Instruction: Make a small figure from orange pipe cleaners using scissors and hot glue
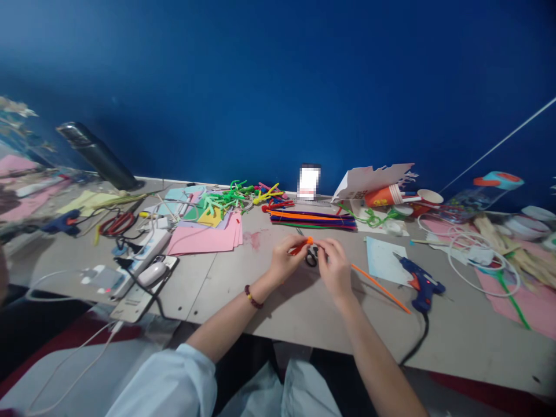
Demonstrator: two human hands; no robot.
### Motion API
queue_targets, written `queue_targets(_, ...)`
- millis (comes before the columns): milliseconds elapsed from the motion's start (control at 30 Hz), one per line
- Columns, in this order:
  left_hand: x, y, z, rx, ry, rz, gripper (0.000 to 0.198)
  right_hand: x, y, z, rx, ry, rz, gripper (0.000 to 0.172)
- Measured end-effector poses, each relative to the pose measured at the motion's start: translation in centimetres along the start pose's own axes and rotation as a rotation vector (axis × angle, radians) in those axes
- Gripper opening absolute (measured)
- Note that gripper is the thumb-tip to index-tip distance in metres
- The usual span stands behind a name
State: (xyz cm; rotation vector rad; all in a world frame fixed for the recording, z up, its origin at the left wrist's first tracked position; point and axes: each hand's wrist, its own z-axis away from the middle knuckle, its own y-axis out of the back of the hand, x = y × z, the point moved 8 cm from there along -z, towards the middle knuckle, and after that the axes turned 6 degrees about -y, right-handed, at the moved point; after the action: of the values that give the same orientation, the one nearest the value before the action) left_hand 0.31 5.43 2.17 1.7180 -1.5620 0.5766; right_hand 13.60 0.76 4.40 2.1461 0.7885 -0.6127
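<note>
We see the left hand [284,259] and the right hand [334,266] close together above the middle of the grey tabletop [456,330]; they are nearly touching. The left fingers [283,246] are pinched on a short orange pipe cleaner [299,246], which points toward the right hand; the right hand is at the black loop of small scissors [311,255], but we cannot tell if it is clamped there, because the fingers hide the grip. For such small work, we judge that a pinch near the orange end gives the best control; low, steady wrists also help the thin piece not to shake. A longer orange pipe cleaner [380,288] lies just right of the right hand; a blue glue gun [421,284] rests further right, and a bundle of pipe cleaners [313,220] lies ahead.
</note>
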Motion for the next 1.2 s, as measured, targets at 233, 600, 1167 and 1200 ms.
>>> queue_targets(233, 0.3, 0.1, -0.1, 0.003, -0.047, -0.036, 0.016, 0.1, -0.1, 0.0, 0.013, -0.020, -0.004, 0.024)
queue_targets(600, 0.9, 0.0, -0.1, -0.033, -0.101, -0.036, 0.016, 1.7, 0.3, 0.1, 0.037, -0.255, -0.176, 0.019)
queue_targets(1167, 2.3, -0.8, -0.3, -0.156, -0.185, 0.015, 0.014, 5.7, -2.5, 0.1, -0.392, -0.768, -0.681, 0.025)
queue_targets(1200, 2.3, -0.8, -0.3, -0.157, -0.183, 0.017, 0.014, 5.7, -2.6, 0.1, -0.389, -0.780, -0.694, 0.025)
